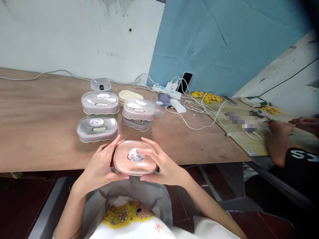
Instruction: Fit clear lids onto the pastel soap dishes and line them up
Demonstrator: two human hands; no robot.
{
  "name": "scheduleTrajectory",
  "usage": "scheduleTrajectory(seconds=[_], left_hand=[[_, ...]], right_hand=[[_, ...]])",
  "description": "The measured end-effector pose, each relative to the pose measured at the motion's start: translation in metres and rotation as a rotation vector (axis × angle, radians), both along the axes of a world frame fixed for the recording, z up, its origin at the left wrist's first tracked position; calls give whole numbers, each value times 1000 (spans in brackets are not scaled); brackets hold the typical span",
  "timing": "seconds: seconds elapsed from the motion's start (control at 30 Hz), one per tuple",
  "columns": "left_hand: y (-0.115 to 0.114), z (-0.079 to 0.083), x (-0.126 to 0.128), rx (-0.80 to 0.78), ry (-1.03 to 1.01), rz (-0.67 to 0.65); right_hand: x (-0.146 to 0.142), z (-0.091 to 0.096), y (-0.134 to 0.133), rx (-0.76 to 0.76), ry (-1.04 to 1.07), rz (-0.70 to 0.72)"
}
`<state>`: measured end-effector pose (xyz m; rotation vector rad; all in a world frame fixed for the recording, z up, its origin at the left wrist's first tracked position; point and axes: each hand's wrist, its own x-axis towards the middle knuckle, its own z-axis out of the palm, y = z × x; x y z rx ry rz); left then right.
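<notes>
Both hands are gripping 1 pink soap box just off the table's near edge, the left hand cupping one end and the right hand the other, fingers pressing its clear lid. It looks like the lid is being seated; next comes firm, even pressure, then room beyond the knuckles beside the 4 grey boxes.

Blurred patches hide items by the power strip.

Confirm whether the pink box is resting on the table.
No: both hands, left and right, hold the pink box just off the table edge.
</notes>
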<state>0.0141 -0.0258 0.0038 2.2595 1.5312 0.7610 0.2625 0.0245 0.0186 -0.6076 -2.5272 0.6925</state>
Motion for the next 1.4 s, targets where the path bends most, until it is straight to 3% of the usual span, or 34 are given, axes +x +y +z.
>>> scheduleTrajectory(seconds=[0.57,1.4], left_hand=[[0,1,1,5,21,10],[1,0,1,28,44,14]], right_hand=[[-3,12,0,-59,-63,-3],[-6,25,-1,73,-177,-50]])
